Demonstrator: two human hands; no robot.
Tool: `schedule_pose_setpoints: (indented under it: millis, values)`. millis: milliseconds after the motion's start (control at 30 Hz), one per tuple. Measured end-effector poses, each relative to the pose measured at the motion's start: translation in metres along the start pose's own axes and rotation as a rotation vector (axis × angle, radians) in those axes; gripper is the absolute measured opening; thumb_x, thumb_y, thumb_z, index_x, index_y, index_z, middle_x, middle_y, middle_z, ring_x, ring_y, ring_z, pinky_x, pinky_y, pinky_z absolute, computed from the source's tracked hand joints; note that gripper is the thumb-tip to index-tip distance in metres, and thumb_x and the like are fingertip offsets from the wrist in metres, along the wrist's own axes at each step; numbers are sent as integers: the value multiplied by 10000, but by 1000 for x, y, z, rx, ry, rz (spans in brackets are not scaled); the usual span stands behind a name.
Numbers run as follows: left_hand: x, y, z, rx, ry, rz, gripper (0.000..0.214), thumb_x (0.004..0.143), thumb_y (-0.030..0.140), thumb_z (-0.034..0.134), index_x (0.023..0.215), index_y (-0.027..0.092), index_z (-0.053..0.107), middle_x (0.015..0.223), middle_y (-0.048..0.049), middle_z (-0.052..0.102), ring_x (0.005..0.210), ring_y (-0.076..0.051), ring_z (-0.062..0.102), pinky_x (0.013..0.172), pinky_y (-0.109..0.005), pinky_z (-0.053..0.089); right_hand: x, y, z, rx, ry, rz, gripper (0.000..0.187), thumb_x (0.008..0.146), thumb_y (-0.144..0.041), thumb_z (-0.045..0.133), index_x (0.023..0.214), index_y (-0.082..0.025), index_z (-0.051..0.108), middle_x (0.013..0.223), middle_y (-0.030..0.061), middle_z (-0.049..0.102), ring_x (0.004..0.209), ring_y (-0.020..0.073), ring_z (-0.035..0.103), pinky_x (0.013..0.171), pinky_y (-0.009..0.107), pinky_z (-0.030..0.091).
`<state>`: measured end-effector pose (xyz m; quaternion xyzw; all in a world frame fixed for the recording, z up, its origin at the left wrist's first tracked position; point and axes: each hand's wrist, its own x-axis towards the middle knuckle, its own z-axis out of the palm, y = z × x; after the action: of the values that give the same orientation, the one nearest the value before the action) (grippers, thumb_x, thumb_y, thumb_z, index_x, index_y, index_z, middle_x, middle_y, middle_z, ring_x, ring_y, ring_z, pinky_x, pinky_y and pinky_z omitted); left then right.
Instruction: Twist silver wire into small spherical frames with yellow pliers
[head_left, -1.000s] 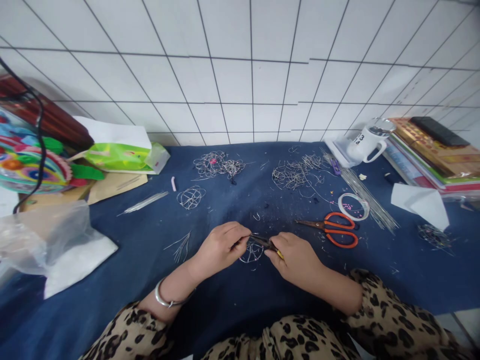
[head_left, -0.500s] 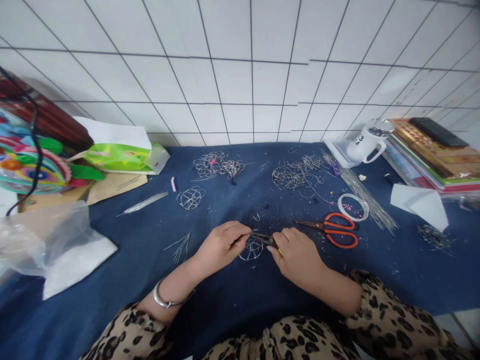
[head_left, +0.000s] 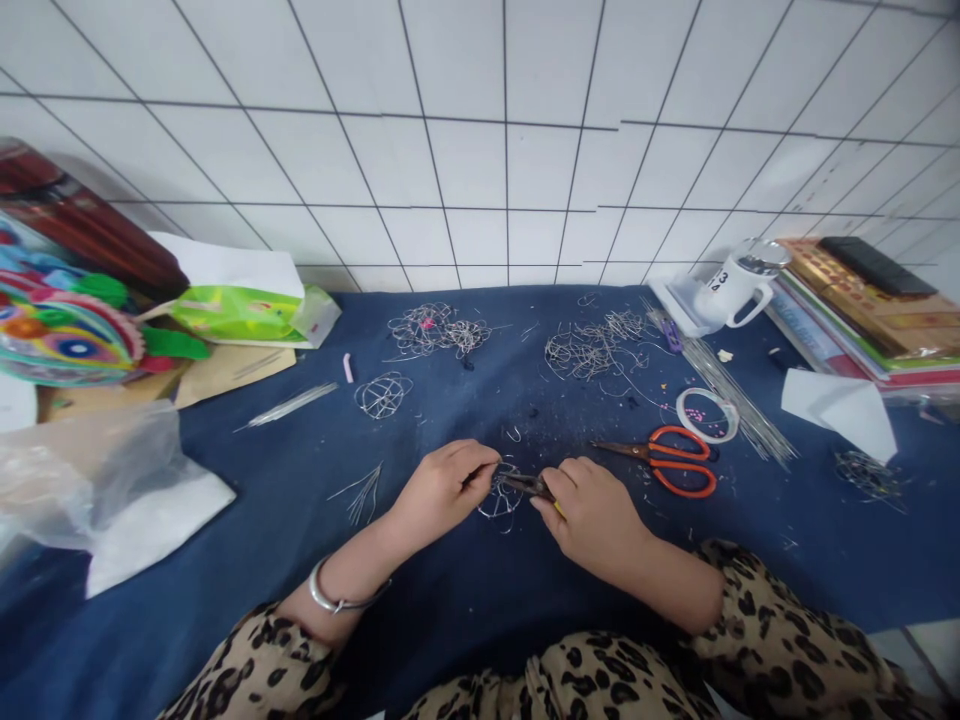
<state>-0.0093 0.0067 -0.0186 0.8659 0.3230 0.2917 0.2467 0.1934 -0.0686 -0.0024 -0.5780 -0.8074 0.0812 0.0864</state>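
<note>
In the middle of the view, my left hand (head_left: 444, 490) pinches the edge of a small round wire frame (head_left: 499, 503) made of thin silver wire. My right hand (head_left: 592, 508) is closed around dark-jawed pliers (head_left: 529, 485), of which a bit of yellow handle shows by the thumb. The plier jaws point left and lie over the upper part of the wire frame. Whether they grip a wire is too small to tell. Just above the hands, a short bent wire piece (head_left: 514, 434) lies on the blue cloth.
Orange-handled scissors (head_left: 681, 462) lie right of my hand, near a white ring dish (head_left: 681, 408) with pink beads. Tangled wire pieces (head_left: 592, 345) and a round wire frame (head_left: 383, 396) lie behind. Straight wires (head_left: 739, 400), a white mug (head_left: 739, 285) and a plastic bag (head_left: 142, 480) flank the space.
The pliers and my right hand have shifted slightly left and down, and the jaws sit a little further from my left fingertips. A black cable at the far left has gone from view.
</note>
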Motion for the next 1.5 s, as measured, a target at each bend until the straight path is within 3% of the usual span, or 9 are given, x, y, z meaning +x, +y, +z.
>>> schedule_pose_setpoints:
  millis: [133, 233, 567, 767, 1167, 1500]
  values:
    - [1, -1, -2, -8, -8, -3, 181, 820, 96, 459, 913, 157, 602, 788, -45, 627, 734, -143, 580, 687, -276, 467, 2, 8, -2, 101, 37, 9, 210, 883, -316, 412, 935, -168, 553, 840, 59, 544, 815, 180, 481, 733, 293, 375]
    - [1, 2, -4, -34, -10, 13, 175, 832, 110, 453, 911, 156, 602, 782, -47, 626, 729, -141, 578, 680, -271, 465, 4, 15, -1, 56, 90, 64, 225, 889, -312, 401, 935, -157, 559, 836, 71, 546, 826, 186, 487, 751, 304, 375]
    - [3, 7, -5, -132, -88, -7, 157, 835, 114, 463, 865, 157, 611, 719, -21, 604, 655, -113, 554, 615, -237, 441, 6, 15, 1, -55, 44, -50, 211, 878, -291, 419, 936, -150, 565, 820, 80, 529, 800, 199, 447, 743, 335, 351]
    - [3, 8, -7, -205, -139, -72, 155, 827, 111, 467, 840, 157, 614, 710, -13, 597, 632, -104, 544, 598, -222, 433, 8, 19, 0, -116, 66, -95, 257, 880, -301, 423, 1027, -140, 557, 829, 84, 529, 808, 209, 428, 731, 344, 332]
    - [3, 9, -11, -312, -264, -227, 162, 794, 81, 470, 808, 145, 618, 714, -1, 587, 636, -93, 524, 604, -202, 408, 12, 28, -1, -133, 81, -201, 243, 875, -321, 443, 1005, -153, 559, 806, 70, 525, 782, 201, 413, 699, 333, 309]
    - [3, 10, -11, -341, -282, -259, 171, 782, 69, 465, 793, 147, 616, 717, 9, 582, 640, -87, 519, 615, -198, 401, 12, 28, 3, -173, 85, -239, 248, 886, -310, 417, 1006, -144, 557, 790, 66, 522, 771, 202, 409, 683, 338, 307]
